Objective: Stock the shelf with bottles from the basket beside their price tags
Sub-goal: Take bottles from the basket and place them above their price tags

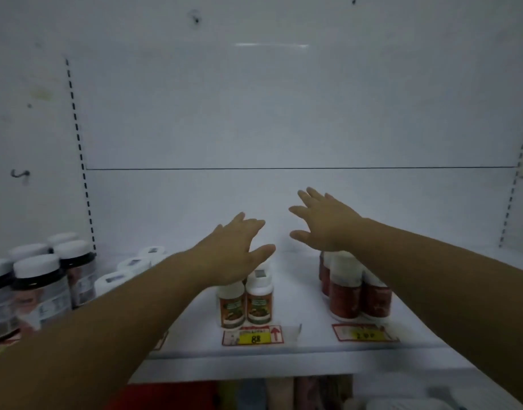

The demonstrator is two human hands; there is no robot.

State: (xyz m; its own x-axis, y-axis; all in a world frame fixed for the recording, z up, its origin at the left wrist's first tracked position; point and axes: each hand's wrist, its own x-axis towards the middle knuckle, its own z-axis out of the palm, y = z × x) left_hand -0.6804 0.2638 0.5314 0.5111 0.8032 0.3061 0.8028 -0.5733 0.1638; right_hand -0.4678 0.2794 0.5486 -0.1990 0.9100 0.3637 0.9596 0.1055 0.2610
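My left forearm (112,315) hides the white-capped bottles (133,266) at eight o'clock; the right price tag (364,333) is too blurred to read.

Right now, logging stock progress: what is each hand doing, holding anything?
Left hand: open, fingers spread, empty, above the green-label bottles.
Right hand: open, empty, above the red-label bottles.

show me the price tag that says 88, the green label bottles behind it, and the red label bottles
88 price tag (255,338), head view, yellow number patch.
Green label bottles (259,304), head view, front right bottle's label.
Red label bottles (344,301), head view, front left bottle's label.
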